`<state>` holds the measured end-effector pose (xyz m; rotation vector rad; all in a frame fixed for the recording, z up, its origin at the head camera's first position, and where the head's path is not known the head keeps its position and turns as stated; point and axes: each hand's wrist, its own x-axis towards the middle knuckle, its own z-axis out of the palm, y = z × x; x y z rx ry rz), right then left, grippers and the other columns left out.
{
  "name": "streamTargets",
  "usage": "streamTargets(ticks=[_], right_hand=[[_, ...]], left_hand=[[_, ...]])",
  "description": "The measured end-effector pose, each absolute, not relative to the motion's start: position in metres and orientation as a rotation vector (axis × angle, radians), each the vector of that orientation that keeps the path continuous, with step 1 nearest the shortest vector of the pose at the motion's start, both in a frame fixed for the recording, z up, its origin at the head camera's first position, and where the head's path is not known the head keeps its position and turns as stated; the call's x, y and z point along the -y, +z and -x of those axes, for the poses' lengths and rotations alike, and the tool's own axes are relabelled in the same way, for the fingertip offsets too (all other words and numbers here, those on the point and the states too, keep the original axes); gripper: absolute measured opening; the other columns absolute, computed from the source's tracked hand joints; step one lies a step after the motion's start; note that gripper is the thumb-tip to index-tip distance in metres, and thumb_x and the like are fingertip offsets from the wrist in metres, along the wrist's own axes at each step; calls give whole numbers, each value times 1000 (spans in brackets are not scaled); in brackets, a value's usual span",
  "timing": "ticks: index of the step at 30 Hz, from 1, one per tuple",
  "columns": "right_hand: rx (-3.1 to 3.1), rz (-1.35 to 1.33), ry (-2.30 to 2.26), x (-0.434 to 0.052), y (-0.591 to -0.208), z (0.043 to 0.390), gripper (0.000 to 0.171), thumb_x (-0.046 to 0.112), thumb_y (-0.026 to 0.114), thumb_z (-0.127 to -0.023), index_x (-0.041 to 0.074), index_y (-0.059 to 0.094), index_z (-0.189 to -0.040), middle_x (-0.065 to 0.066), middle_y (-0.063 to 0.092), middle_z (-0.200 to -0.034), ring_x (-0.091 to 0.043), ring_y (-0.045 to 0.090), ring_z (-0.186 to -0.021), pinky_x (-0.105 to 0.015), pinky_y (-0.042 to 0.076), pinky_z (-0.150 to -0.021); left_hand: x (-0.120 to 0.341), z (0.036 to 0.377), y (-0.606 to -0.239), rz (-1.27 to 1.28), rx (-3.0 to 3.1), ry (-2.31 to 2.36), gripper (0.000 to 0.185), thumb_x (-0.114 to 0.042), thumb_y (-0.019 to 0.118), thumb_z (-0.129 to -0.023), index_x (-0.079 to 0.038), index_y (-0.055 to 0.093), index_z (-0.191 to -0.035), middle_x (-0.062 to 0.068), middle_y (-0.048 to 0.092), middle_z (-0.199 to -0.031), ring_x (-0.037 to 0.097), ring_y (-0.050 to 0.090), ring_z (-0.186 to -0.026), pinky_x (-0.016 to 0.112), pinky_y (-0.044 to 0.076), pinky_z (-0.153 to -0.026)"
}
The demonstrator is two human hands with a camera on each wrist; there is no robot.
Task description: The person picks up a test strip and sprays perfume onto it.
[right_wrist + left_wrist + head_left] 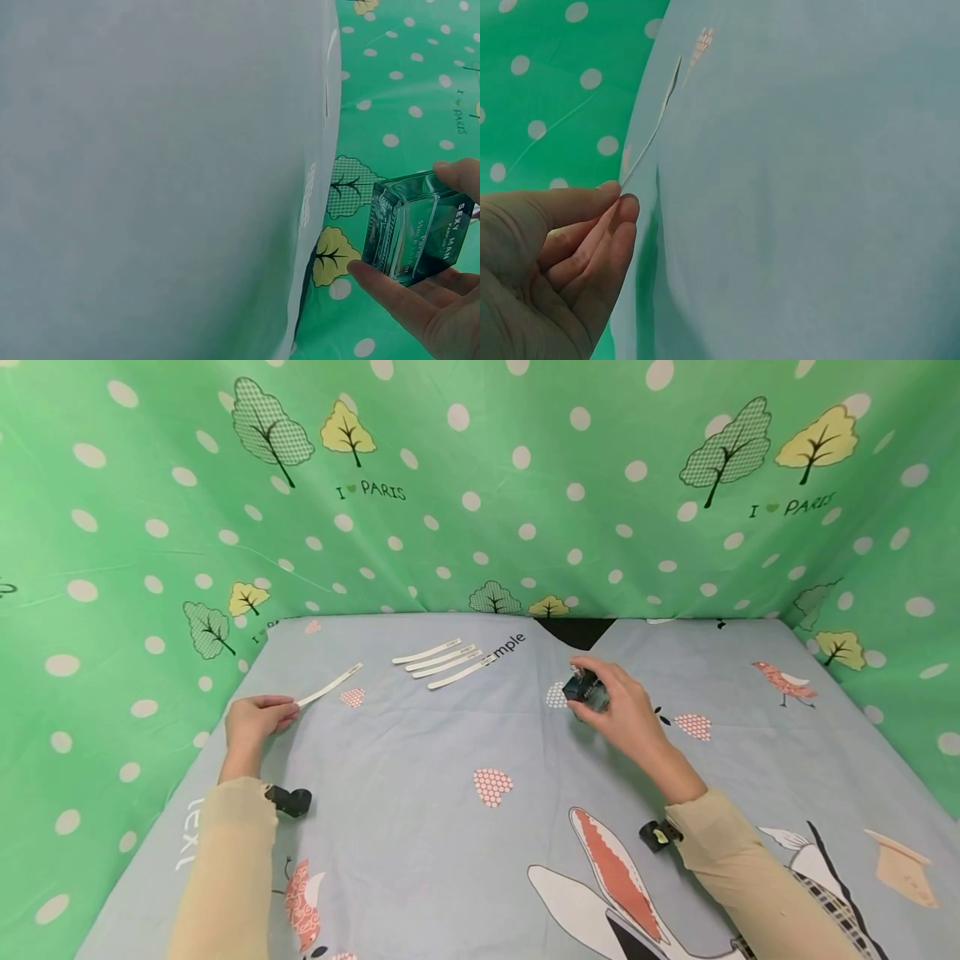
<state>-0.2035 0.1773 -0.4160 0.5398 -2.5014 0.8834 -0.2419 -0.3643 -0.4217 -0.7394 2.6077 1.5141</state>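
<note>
Between the left thumb and forefinger (pixel 613 201), 1 white paper strip (pixel 330 685) is pinched at its near end; the other fingers curl loosely under. The strip's far end runs forward over the blue-grey printed cloth (pixel 420 827), and I cannot tell if that end touches the cloth or floats just above it. The left hand (pixel 255 718) sits at the cloth's left edge, close to the green dotted backdrop (pixel 112 610).

Right fingers (pixel 390 289) are clamped on a small dark glass perfume bottle (pixel 412 236), thumb on one side, fingertips on the other. The right hand (pixel 618 706) holds it tilted, right of centre, low over the cloth; I cannot tell whether its base touches. The cap end is not clear in any view.

4 more strips (pixel 442 662) lie side by side near the back, well apart from both hands.

Risks as I judge them:
- The strip is thin and held only at 1 tip. It likely droops or bends, and a tighter pinch could crease it.
- The glass faces are smooth and the bottle is tilted. A loose hold could let it slip and tip onto the cloth.
- Hands are well apart. Bringing strip and bottle together needs aim, or any liquid lands on the cloth or fingers.
- A sleeve sweep could scatter the 4 spare strips.
</note>
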Motion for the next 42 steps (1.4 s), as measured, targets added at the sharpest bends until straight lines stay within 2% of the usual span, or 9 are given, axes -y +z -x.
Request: streamTargets(ticks=[7, 13, 21, 27, 37, 42], right_hand=[[2496, -541, 880, -177, -416, 204, 62, 19, 82, -83, 21, 55, -139, -16, 65, -119, -36, 65, -106, -54, 58, -82], [2503, -533, 880, -176, -416, 204, 62, 20, 82, -83, 22, 54, -139, -16, 64, -121, -36, 65, -108, -54, 58, -83], [2503, -535, 887, -175, -415, 203, 62, 19, 82, -83, 22, 54, -139, -16, 64, -121, -36, 65, -109, -54, 58, -84], [2502, -536, 899, -175, -414, 202, 63, 18, 82, -83, 22, 54, -139, -16, 64, -122, -36, 65, -110, -54, 58, -84], [2513, -525, 896, -175, -413, 201, 62, 20, 81, -84, 22, 54, -139, -16, 64, -122, -36, 64, -109, -55, 57, -84], [2504, -535, 897, -175, -413, 202, 62, 19, 82, -84, 22, 54, -139, -16, 64, -122, -36, 64, -111, -55, 57, -85]], left_hand=[[364, 235, -417, 816, -2665, 1418, 45, -20, 68, -94, 2, 61, -132, -22, 58, -66, -8, 63, -64, 16, 59, -68], [365, 232, -413, 838, -2735, 1394, 45, -25, 68, -93, -2, 62, -132, -28, 55, -59, -8, 62, -63, 14, 57, -65], [362, 232, -408, 821, -2739, 1470, 47, -24, 69, -93, -2, 61, -134, -30, 56, -59, -11, 64, -64, 13, 58, -69], [356, 232, -402, 814, -2759, 1451, 48, -25, 70, -93, -3, 61, -134, -32, 55, -59, -11, 63, -63, 12, 56, -66], [348, 233, -398, 787, -2775, 1473, 53, -25, 70, -92, -6, 56, -139, -27, 55, -73, -11, 61, -64, 13, 57, -70], [343, 232, -394, 761, -2786, 1478, 53, -25, 70, -93, -5, 56, -140, -29, 55, -70, -12, 59, -60, 15, 58, -71]])
